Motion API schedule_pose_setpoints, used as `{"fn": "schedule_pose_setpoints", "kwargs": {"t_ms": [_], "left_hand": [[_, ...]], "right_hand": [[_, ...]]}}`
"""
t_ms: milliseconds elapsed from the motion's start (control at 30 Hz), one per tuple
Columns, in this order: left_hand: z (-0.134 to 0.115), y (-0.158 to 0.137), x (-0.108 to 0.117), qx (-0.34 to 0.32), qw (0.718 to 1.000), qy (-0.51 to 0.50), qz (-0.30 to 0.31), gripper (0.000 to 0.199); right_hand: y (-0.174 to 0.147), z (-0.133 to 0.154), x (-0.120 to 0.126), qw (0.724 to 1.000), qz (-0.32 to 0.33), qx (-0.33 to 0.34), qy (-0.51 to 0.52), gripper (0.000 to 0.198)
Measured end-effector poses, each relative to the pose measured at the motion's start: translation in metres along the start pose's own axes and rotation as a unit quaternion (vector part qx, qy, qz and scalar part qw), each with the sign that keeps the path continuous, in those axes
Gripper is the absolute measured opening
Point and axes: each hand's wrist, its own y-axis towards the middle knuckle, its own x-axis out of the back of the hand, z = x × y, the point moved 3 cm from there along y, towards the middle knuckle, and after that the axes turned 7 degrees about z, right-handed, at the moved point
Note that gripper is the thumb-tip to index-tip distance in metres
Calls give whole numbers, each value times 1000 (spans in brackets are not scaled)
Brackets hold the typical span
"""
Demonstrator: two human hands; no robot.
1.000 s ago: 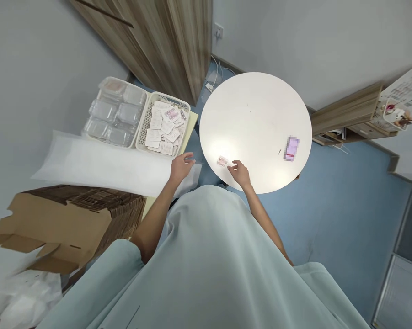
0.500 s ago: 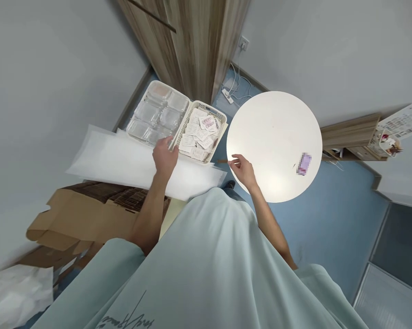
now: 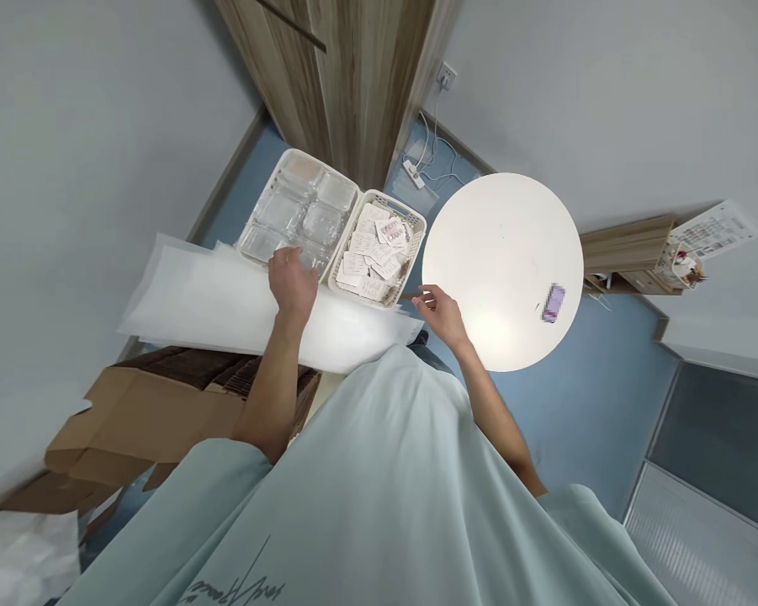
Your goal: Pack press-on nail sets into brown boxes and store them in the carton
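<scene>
Clear boxes (image 3: 282, 209) fill the tray (image 3: 262, 199) beside a basket (image 3: 416, 241) of cards (image 3: 370, 255).

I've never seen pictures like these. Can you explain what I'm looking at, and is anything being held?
There's no machine: someone works bare-handed, and a head-worn camera looking forward and down takes every picture. The left hand is over clear plastic boxes packed in a shallow white tray; whether it touches or holds one, I can't tell. Beside that tray, a white perforated plastic basket holds loose white printed cards. The right hand is at the edge of a round white table, with nothing clearly visible in it. On the tabletop lies a blurred-out purple object.
</scene>
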Motion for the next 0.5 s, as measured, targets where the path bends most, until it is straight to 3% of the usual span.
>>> {"fn": "schedule_pose_setpoints", "kwargs": {"t_ms": [500], "left_hand": [[5,-6,-12,-34,999,5,37,47]], "right_hand": [[-12,-14,0,1000,-9,-4,17,30]]}}
